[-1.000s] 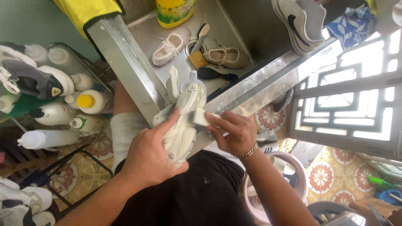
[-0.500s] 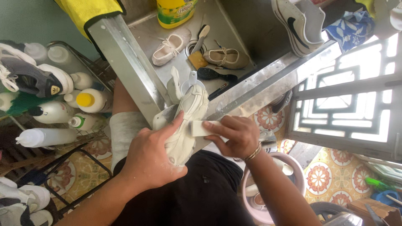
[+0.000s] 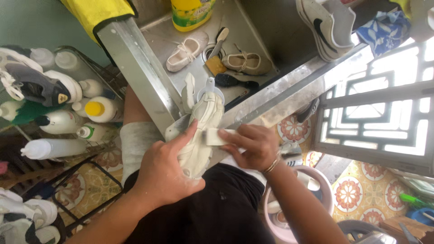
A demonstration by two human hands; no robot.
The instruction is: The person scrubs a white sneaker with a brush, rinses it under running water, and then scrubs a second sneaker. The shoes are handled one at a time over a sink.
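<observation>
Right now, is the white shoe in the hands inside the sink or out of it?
Out: the white shoe is held at the sink's front edge.

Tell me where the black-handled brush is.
In the head view, the black brush lies in the metal sink, just below the beige flat shoe and right of the white sneaker.

Daylight, strong. Source: lattice window, right of the sink; its openings are blown out to white, no detail behind them. Glare streak along the sink's steel rim on the window side. Sink basin evenly lit, soft shadows under the small shoes. Left of the sink, the bottle rack sits dimmer and flatter. Below the sink, dark clothing swallows detail. Wide-angle bend at frame edges; straight rim lines bow. Slight softness overall, corners blurrier.
</observation>
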